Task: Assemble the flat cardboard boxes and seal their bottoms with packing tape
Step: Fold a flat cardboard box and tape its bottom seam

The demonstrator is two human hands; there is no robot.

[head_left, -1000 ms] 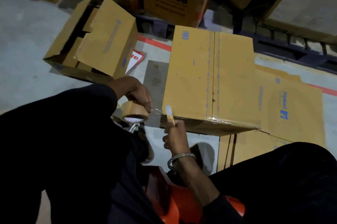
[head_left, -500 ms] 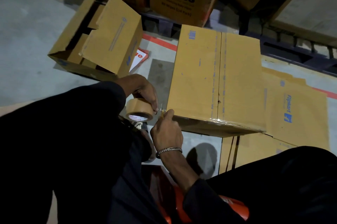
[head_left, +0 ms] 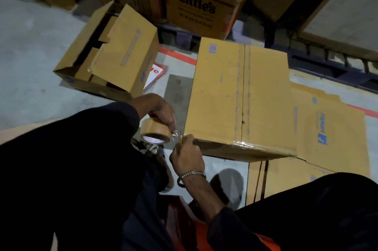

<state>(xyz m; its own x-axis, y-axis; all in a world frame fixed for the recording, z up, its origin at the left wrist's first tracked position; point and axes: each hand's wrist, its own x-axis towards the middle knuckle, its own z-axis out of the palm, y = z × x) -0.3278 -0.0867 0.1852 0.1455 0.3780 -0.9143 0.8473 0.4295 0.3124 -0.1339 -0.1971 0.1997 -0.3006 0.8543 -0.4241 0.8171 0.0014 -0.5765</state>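
Head view: a taped box (head_left: 241, 97) lies on the floor (head_left: 30, 46), partly over flat cardboard (head_left: 335, 134), beside an assembled box (head_left: 114, 54). Left hand (head_left: 161, 109) grips the tape roll (head_left: 156, 133). Right hand (head_left: 187, 156) pinches a small cutter (head_left: 180, 139) at the stretched tape, near the box's corner.

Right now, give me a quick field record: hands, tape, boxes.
left hand: grips tape roll
right hand: pinches a small yellow tool at the tape's free end
taped box: lies on the floor, tape along centre seam
open box: behind the left hand, flaps up
flat Flipkart cardboard: right of taped box
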